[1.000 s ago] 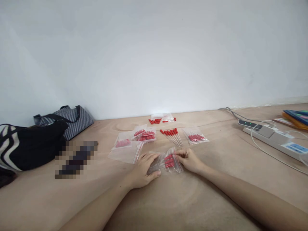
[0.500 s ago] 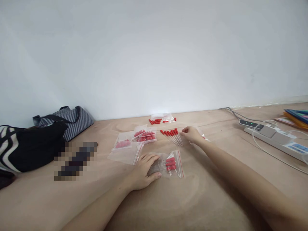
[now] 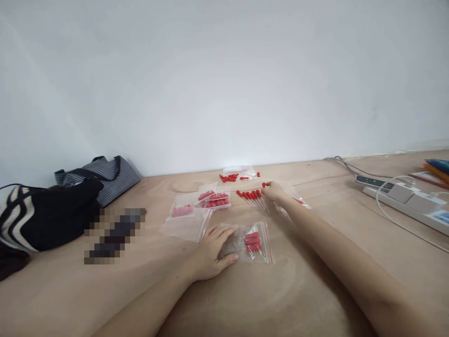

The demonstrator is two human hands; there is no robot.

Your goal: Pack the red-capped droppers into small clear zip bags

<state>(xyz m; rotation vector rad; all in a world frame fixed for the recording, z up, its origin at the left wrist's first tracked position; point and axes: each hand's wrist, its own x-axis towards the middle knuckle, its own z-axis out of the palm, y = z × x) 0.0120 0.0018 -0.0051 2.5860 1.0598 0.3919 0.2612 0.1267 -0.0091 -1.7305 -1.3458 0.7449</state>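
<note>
My left hand [image 3: 214, 252] lies with fingers and thumb spread over the left end of a clear zip bag [image 3: 231, 243]. Several red-bulbed droppers show inside this bag, their bulbs [image 3: 252, 241] toward the red-striped seal. Farther off, my right hand [image 3: 273, 193] is closed in a pinch on a dropper [image 3: 264, 185], just below its red bulb. Immediately left of those fingers, several loose droppers [image 3: 249, 195] lie fanned in a row, bulbs away from me. The tips on the right of that row are partly hard to make out.
Filled bags [image 3: 213, 201] and a bag with pale red bulbs [image 3: 180, 211] lie left of the row. Loose red bulbs [image 3: 229, 178] are near the wall. Another bag [image 3: 302, 201] sits behind my right forearm. A power strip [image 3: 403, 201] is rightward, cloth bags [image 3: 63, 215] leftward.
My right hand has taken hold of a dropper at the right end of the row and raised it slightly away from the others. My left hand stays on the bag. The view has shifted slightly.
</note>
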